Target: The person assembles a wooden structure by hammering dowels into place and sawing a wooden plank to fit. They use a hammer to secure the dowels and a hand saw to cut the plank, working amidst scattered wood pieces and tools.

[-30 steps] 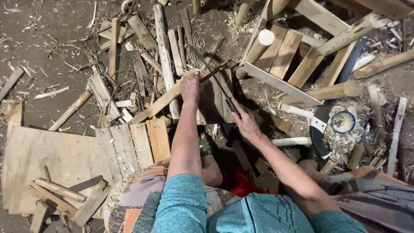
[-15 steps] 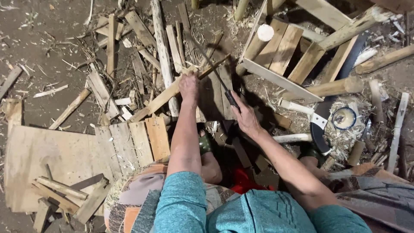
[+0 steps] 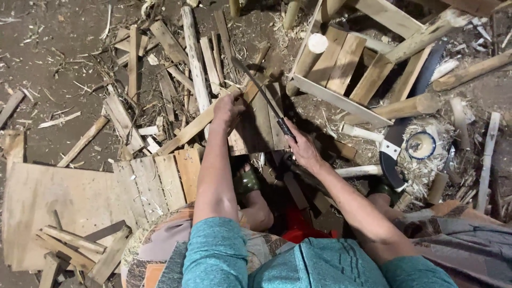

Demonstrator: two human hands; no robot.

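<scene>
- Our right hand (image 3: 305,151) is closed around the dark handle of a long knife (image 3: 261,96); the thin blade runs up and away to the left from the fist, its edge resting on the wood ahead.
- Our left hand (image 3: 228,109) is wrapped around a long pale wooden strip (image 3: 197,124), just left of the knife blade. The grip looks firm, we judge to keep the strip from sliding while the blade bears on it.
- The strip lies slantwise, its lower end down to the left of the knife and its upper end passing under the blade, so the two cross near our left hand.
- Beneath the knife sit dark flat boards (image 3: 261,125), which seem to serve as a working surface.
- Nearer us than the knife, a foot in a green sandal (image 3: 246,181) rests beside the boards, between our two forearms.
- To the right of the knife stands a slatted wooden frame (image 3: 346,69) with round posts.
- Further right of the knife lies a curved saw (image 3: 392,154) with a pale handle, beside a roll of tape (image 3: 421,145) on shavings.
- Left of the knife, split slats (image 3: 160,178) and a plywood sheet (image 3: 58,202) cover the earth floor, within easy reach.
</scene>
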